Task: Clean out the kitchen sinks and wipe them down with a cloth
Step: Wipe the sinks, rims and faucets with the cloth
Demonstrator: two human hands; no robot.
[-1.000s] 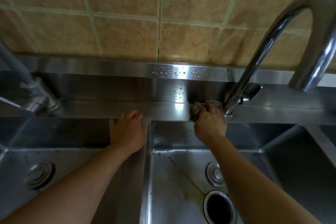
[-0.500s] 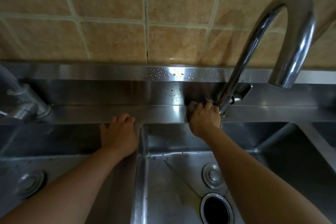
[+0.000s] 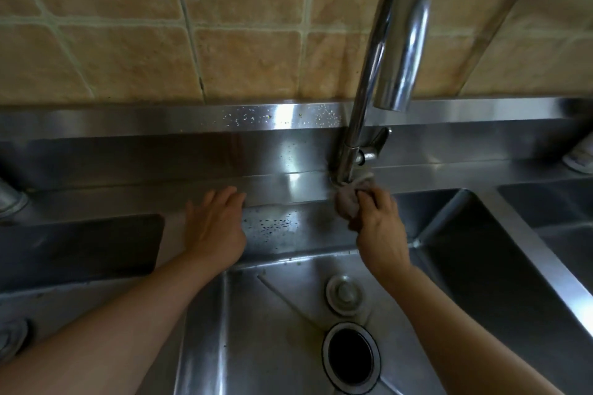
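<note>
At faucet base, right hand gripping bunched cloth, apparently touching it

This is a kitchen, and it looks like a working kitchen. A long stainless steel unit holds several sinks side by side, with a tall curved tap at its back edge and beige wall tiles behind.

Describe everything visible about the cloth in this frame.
The cloth is a small, pale greyish rag, bunched into a wad. The right hand grips it and presses it against the base of the chrome faucet, at the steel ledge behind the middle sink basin. Most of it is hidden by the fingers.
</note>
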